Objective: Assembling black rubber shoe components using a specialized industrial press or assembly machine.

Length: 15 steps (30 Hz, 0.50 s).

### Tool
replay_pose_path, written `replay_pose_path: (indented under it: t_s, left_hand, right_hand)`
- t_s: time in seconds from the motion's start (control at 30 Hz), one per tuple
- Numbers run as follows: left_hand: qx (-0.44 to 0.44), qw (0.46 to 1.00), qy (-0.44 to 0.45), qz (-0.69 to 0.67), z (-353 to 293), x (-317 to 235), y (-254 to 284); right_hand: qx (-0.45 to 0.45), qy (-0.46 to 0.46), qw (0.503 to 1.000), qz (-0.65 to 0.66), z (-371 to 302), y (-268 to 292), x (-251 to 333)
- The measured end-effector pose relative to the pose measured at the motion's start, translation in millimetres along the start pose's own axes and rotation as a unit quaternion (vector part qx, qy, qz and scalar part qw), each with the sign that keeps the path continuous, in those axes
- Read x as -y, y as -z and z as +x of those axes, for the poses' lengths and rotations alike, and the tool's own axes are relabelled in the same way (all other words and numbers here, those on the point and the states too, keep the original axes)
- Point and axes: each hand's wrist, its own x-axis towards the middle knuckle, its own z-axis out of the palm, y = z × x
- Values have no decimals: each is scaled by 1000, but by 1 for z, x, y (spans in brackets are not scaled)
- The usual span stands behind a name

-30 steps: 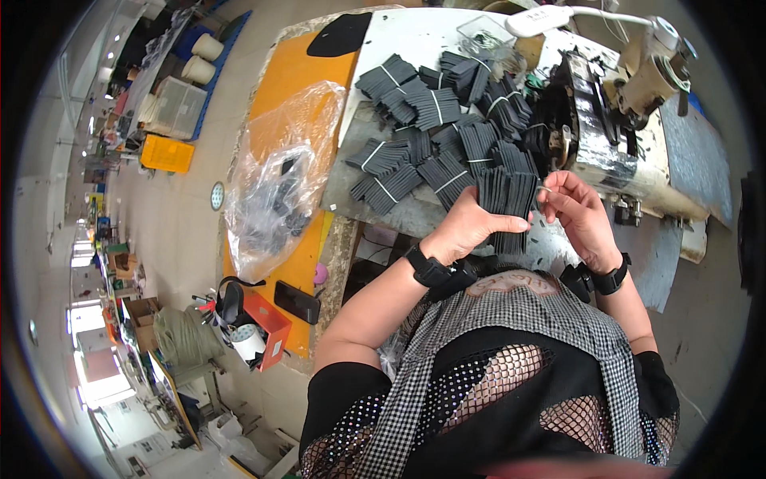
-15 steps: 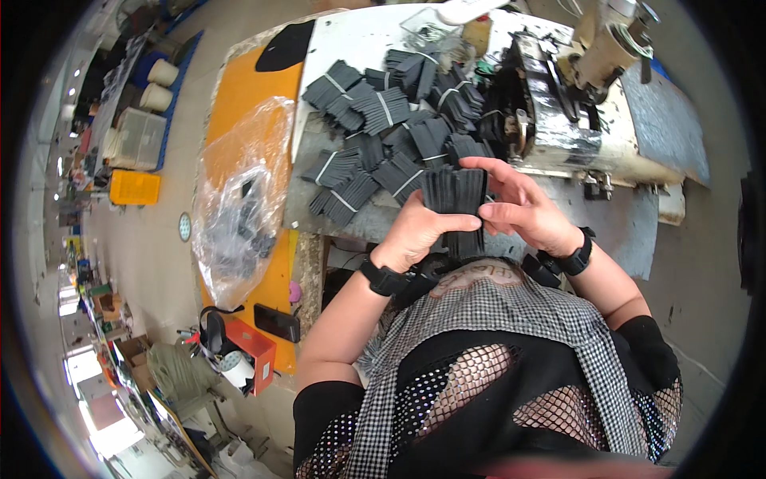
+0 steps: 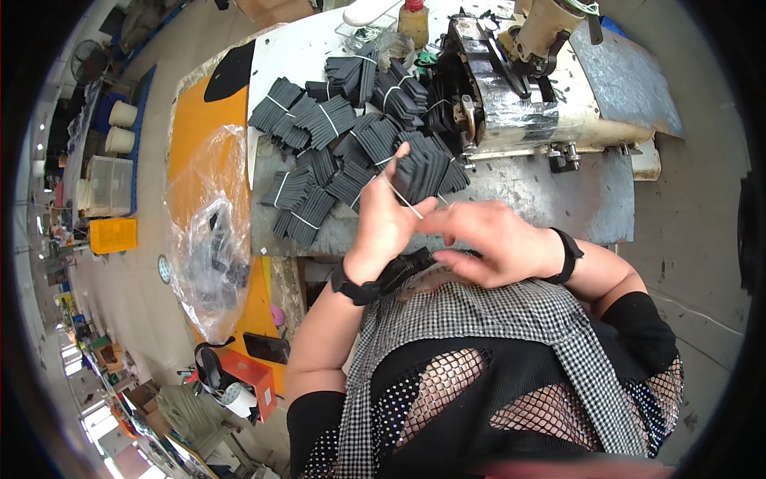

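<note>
My left hand (image 3: 381, 219) is closed around a stack of flat black strips (image 3: 423, 169), its thumb side toward me and a finger raised along the stack's left edge. A thin white elastic band (image 3: 405, 201) stretches taut across the near end of the stack, beside the left fingers. My right hand (image 3: 503, 243) has its index finger at the lower end of that band, with the thumb apart below it. Just beyond, banded bundles of black strips (image 3: 325, 122) lie heaped on the table; the far side of the held stack is hidden.
A sewing-type machine (image 3: 519, 96) stands right of the heap. A red-capped bottle (image 3: 412, 24) and a clear tray sit at the back. On the left are an orange board (image 3: 195, 128), a clear plastic bag (image 3: 209, 279), a phone (image 3: 266, 348) and a red box (image 3: 254, 379).
The stack has tilted away and moved left, toward the heap. My right hand has left the stack's side and come to the white band, which now shows across it. The whole view has shifted.
</note>
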Motion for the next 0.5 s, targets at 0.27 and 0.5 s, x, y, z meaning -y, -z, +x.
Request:
replay_pose_path:
  t_s: [0.27,0.5]
  left_hand:
    - [-32,999,33,0,8,-33,-1]
    - [-62,968,68,-235,4,-27,1]
  right_hand:
    - [-212,-300,899,236,-3,-10,-25]
    - [-69,-179,974,123,28,-17,-43]
